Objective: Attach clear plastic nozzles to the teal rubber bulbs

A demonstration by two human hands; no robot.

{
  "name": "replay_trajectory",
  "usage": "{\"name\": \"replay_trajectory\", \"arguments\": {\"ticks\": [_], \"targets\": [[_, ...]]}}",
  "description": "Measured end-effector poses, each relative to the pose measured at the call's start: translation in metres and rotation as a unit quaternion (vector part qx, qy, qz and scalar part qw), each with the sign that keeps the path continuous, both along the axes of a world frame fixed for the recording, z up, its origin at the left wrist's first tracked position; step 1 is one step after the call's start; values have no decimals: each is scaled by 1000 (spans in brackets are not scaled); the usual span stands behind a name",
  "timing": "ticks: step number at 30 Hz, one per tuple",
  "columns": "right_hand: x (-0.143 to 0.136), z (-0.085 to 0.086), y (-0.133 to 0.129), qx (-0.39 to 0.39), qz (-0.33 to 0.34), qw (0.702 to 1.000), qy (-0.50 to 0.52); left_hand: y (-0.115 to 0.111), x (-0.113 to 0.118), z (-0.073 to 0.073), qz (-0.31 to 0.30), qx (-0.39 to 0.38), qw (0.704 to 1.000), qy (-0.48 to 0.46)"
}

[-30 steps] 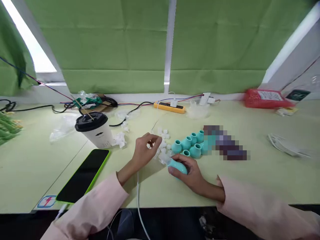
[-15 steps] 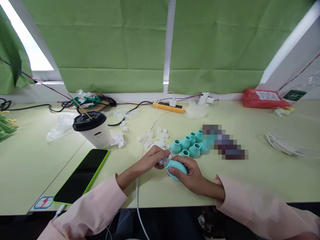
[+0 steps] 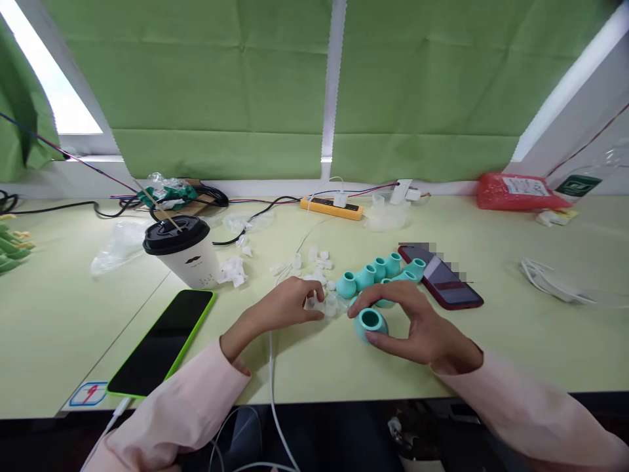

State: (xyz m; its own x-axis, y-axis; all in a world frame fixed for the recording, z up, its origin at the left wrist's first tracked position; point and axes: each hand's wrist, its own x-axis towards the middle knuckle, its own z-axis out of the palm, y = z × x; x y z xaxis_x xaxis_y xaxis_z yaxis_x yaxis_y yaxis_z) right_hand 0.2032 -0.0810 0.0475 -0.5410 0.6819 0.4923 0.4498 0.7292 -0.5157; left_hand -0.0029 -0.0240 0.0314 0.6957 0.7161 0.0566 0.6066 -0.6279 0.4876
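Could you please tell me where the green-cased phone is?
In the head view, the green-cased phone lies at left, in front of the paper cup and left of the left hand.

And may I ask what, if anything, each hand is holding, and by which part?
The right hand appears to hold a teal bulb near its rim; whether the left hand holds a clear piece cannot be told.

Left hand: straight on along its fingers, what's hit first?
Likely the clear plastic pieces just past the fingertips of the left hand; its height relative to them is unclear.
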Motion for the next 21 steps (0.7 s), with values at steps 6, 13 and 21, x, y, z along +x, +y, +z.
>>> {"name": "replay_trajectory", "arguments": {"ticks": [6,13,21], "targets": [[22,2,-5,-12,-6,993,-114,3,5,-15,15,174,972,159],[35,-26,6,-38,-7,992,-124,14,13,-31,28,331,916,225],[38,-34,6,25,-63,993,-97,5,14,-23,63,316,936,139]]}}
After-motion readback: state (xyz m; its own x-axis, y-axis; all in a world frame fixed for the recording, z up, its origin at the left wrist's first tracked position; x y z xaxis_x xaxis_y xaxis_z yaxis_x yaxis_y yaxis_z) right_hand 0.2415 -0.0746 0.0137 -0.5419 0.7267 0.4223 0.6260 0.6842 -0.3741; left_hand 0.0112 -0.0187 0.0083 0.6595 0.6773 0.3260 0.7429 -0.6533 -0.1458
